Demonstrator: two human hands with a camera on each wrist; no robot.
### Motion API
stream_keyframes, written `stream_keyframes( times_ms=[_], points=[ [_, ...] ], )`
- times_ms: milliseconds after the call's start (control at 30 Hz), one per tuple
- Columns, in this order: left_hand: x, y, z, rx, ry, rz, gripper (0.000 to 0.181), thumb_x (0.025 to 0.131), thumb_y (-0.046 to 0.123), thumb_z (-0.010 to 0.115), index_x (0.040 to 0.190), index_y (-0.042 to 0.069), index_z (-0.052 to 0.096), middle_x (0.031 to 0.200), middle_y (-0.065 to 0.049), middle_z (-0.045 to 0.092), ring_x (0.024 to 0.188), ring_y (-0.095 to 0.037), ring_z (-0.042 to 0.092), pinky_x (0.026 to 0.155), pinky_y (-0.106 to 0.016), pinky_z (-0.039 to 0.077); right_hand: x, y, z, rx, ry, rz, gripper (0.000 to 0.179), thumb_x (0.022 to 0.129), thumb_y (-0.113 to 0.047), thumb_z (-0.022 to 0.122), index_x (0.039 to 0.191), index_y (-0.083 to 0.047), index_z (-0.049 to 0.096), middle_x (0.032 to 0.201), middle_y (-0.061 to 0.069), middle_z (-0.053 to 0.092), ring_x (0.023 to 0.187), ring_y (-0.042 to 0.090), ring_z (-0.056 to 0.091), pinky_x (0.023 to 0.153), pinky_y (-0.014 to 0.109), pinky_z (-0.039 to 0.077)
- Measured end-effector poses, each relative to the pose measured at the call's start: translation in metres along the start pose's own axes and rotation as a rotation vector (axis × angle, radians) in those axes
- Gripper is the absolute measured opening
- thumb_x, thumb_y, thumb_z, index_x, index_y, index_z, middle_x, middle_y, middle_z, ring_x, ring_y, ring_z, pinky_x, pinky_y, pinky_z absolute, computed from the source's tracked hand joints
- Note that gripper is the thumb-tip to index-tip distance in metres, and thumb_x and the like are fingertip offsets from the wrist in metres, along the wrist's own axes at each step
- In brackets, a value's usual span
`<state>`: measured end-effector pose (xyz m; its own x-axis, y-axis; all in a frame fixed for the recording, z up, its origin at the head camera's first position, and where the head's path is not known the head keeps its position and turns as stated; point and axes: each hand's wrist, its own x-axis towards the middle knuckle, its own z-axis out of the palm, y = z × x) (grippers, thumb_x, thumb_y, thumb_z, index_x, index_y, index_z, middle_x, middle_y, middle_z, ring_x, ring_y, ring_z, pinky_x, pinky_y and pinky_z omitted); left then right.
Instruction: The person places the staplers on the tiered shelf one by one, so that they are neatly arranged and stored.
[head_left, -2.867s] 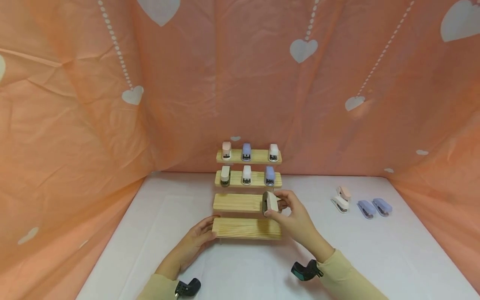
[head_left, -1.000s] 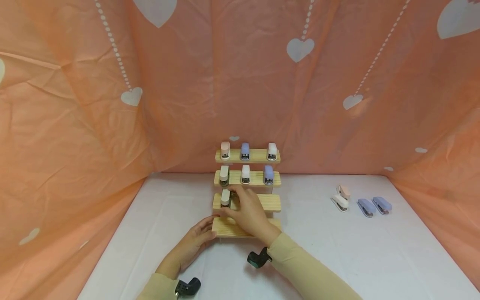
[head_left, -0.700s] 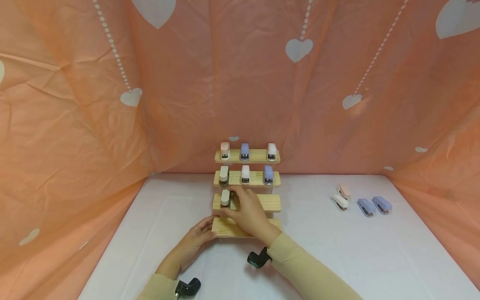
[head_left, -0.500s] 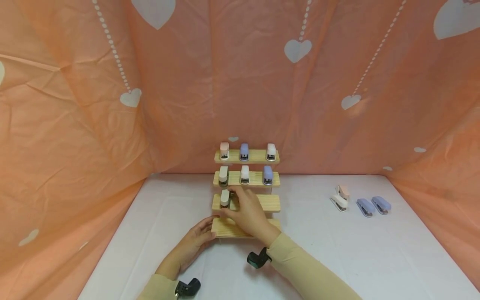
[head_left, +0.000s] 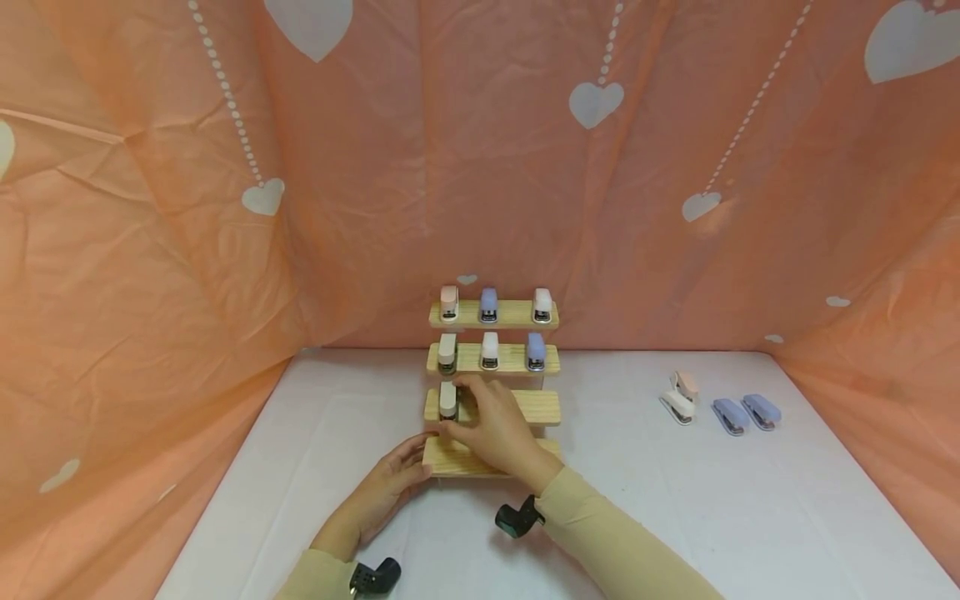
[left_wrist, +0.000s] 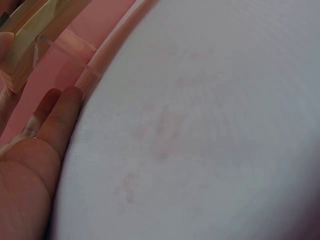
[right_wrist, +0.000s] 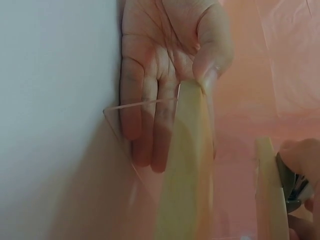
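A wooden tiered display rack (head_left: pixel 540 408) with clear side supports stands on the table. My right hand (head_left: pixel 501 427) pinches a cream-topped mini stapler (head_left: pixel 447 400) at the left end of the third tier from the top, thumb in front and fingers behind. In the right wrist view its dark green base (right_wrist: pixel 286 180) shows between the fingers. My left hand (head_left: pixel 392 482) holds the left end of the lowest shelf (head_left: pixel 450 457). In the right wrist view the left thumb presses the shelf's end, with the other fingers stretched along the clear side support (right_wrist: pixel 142 104).
The top tier bears pink (head_left: pixel 449 303), blue (head_left: pixel 489 305) and white (head_left: pixel 542 305) staplers. On the second stand cream (head_left: pixel 447 352), white (head_left: pixel 490 350) and blue (head_left: pixel 536 351) ones. Several more, including a white stapler (head_left: pixel 678 407), lie on the table's right. A pink curtain (head_left: pixel 360 208) hangs behind.
My right hand has carried the cream stapler from the third tier's right end leftward to its left end. Over the last second it has hardly moved. My left hand has stayed at the lowest shelf.
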<state>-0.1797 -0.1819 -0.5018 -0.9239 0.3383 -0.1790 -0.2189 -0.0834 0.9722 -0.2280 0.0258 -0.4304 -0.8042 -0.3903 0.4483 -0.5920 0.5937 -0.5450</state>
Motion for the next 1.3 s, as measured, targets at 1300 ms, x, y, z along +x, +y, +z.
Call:
stream_keyframes(
  times_ms=[1300],
  points=[
    [0.001, -0.001, 0.001, 0.000, -0.003, -0.002, 0.068, 0.094, 0.018, 0.060, 0.151, 0.006, 0.026, 0.152, -0.022, 0.029, 0.136, -0.032, 0.034, 0.111, -0.038, 0.033, -0.054, 0.053, -0.067, 0.085, 0.057, 0.067, 0.059, 0.078, -0.037, 0.081, 0.126, -0.010, 0.059, 0.117, 0.001, 0.061, 0.102, 0.017, 0.055, 0.084, 0.043, 0.051]
  ],
)
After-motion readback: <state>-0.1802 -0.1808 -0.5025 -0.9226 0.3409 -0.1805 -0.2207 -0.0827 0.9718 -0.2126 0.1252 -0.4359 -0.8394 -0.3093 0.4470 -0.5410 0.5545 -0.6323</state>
